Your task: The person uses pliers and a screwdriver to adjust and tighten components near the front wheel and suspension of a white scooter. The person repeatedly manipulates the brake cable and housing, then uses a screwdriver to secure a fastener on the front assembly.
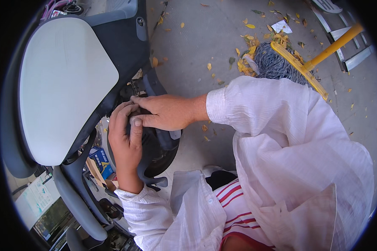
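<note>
Dark and small, the part (pixel 135 113) sits pinched between your two hands, tucked in the scooter's (pixel 125 46) dark body just below the edge of the pale grey seat (pixel 65 88). Your left hand (pixel 125 140) cups it from beneath, thumb pressed on top; your right hand (pixel 165 112) lies over it, fingers curled around. Mostly hidden, it looks stiff and fixed to the frame, so grip its edges firmly. A mop (pixel 276 62) lies on the leaf-strewn pavement (pixel 205 37) beyond.

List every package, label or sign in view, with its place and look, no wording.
Blue box: small carton, blue with white print, below the scooter's body, left of the left hand.
Printed sheet: pale, tilted, lower left.
Paper scrap: white, among leaves on the ground, top right.
</note>
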The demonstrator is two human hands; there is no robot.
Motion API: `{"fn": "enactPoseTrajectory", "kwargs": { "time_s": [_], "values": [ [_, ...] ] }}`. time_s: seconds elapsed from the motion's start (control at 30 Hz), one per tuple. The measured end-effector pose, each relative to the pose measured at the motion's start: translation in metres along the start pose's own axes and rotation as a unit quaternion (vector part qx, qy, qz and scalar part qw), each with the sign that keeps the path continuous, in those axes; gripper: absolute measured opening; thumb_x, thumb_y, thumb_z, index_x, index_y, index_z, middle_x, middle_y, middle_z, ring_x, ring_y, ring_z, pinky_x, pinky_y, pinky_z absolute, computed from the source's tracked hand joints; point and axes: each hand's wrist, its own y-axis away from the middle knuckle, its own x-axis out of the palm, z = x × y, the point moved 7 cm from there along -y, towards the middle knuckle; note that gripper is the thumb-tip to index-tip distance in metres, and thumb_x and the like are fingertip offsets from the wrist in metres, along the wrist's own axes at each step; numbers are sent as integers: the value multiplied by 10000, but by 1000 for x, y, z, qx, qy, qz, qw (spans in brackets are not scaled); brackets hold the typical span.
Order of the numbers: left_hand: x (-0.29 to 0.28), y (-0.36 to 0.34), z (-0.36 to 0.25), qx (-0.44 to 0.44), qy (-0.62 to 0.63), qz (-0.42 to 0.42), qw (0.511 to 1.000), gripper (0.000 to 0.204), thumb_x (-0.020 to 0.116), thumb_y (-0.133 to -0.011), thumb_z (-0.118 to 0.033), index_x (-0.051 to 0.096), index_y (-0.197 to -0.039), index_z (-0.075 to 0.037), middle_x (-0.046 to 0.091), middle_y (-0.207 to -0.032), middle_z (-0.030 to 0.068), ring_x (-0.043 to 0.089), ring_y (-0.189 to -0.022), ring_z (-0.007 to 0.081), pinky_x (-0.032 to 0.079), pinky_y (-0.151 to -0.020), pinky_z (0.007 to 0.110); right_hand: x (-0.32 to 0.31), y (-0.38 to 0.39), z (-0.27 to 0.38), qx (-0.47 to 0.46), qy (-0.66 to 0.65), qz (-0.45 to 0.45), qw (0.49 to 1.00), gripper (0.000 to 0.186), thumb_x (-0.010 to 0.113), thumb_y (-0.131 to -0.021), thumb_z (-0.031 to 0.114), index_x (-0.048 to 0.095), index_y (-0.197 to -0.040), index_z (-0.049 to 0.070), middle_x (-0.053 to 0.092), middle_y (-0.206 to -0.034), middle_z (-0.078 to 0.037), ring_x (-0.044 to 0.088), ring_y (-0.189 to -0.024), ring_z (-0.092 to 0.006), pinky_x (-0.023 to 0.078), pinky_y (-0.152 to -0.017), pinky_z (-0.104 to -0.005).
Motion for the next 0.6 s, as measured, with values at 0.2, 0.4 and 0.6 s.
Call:
{"fn": "enactPoseTrajectory", "kwargs": {
  "time_s": [0.2,0.4,0.6],
  "values": [
    [21,-30,-23,-40,-367,142,919,229,659,-876,-145,558,-1057,-48,602,-1001,112,636,-905,321,549,-733,374,-14,27,-52,145,11,47,988,534,501,-999,372,527,-1280,-82,646,-1116,-277,623,-1067,-394,475,-923,-424],
    [72,-50,3,6,-651,266,711,151,583,-898,-201,575,-942,-56,643,-842,84,682,-715,234,553,-526,349,-24,31,-68,119,20,13,993,335,538,-954,292,642,-1067,-6,668,-882,-234,640,-866,-406,489,-791,-463],
    [28,-62,15,-151,-586,321,728,226,629,-888,-268,639,-866,-44,711,-789,175,709,-676,319,569,-609,418,-18,28,-68,106,-11,35,994,300,541,-940,254,651,-1039,-7,674,-893,-221,648,-856,-381,491,-773,-462]
  ]
}}
